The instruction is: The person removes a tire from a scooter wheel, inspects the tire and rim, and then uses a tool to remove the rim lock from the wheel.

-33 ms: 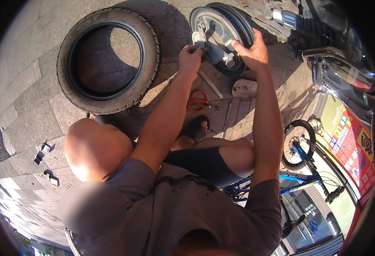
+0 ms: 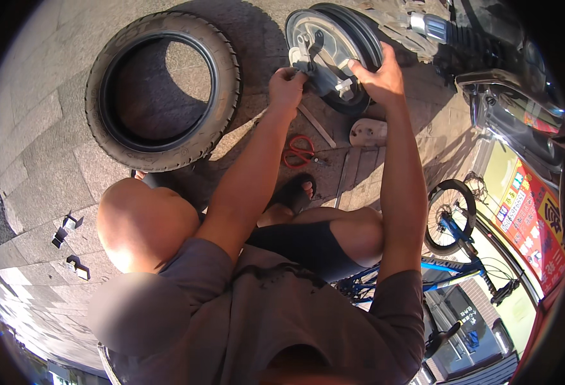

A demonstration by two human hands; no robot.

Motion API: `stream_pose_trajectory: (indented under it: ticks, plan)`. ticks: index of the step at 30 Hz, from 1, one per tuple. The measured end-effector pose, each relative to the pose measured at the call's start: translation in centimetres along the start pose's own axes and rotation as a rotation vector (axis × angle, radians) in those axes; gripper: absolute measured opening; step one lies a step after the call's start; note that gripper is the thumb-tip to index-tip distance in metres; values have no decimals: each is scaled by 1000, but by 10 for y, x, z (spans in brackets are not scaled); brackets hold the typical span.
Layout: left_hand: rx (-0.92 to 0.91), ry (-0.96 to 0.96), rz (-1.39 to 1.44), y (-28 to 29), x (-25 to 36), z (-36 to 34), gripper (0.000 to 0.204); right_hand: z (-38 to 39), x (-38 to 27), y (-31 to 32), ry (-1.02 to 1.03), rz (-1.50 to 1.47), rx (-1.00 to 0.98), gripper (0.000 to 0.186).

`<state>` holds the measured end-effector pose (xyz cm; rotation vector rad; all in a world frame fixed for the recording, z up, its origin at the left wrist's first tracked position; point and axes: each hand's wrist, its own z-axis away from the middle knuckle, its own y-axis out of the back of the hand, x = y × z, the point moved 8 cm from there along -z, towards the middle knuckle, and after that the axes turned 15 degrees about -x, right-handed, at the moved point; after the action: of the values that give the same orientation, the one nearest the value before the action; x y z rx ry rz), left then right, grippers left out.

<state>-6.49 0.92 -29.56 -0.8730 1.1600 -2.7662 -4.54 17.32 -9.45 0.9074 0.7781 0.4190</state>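
A black wheel with a pale metal hub plate [image 2: 318,48] is tilted up at the top centre. My left hand [image 2: 287,86] is closed on a dark fitting [image 2: 306,64] at the left side of the hub, its fingertips partly hidden. My right hand [image 2: 379,80] grips the wheel's right side, thumb on the hub plate and fingers around the rim. A loose tyre [image 2: 122,64] lies flat to the left. Below the wheel are red-handled cutters [image 2: 298,153], a flat metal bar [image 2: 318,125] and a pale plate [image 2: 368,133].
A blue bicycle [image 2: 449,265] stands at the lower right, beside a red sign [image 2: 530,224]. A dark scooter [image 2: 520,112] is at the upper right. Two small dark objects [image 2: 77,266] lie on the paving at left. My bent knees and sandalled foot are below my arms.
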Motion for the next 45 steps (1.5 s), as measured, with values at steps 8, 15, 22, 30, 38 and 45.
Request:
stream_pose_trajectory:
  ticks: [8, 15, 22, 30, 38, 45]
  plan:
    - [-72, 52, 123, 2, -1, 3, 22, -1, -3, 1, 15, 8, 12, 76]
    - [-73, 172, 35, 4, 0, 10, 28, -2, -6, 3, 19, 47, 36, 74]
    - [5, 87, 9, 6, 2, 14, 24, -3, -1, -1, 27, -7, 22, 74]
    - [48, 117, 77, 5, 3, 18, 22, -3, -4, 0, 40, 35, 47, 74]
    - [60, 104, -26, 13, -7, 21, 23, 3, -9, 0, 44, -79, 41, 66]
    - [36, 144, -16, 18, -13, 14, 20, 1, -11, 4, 38, -16, 33, 77]
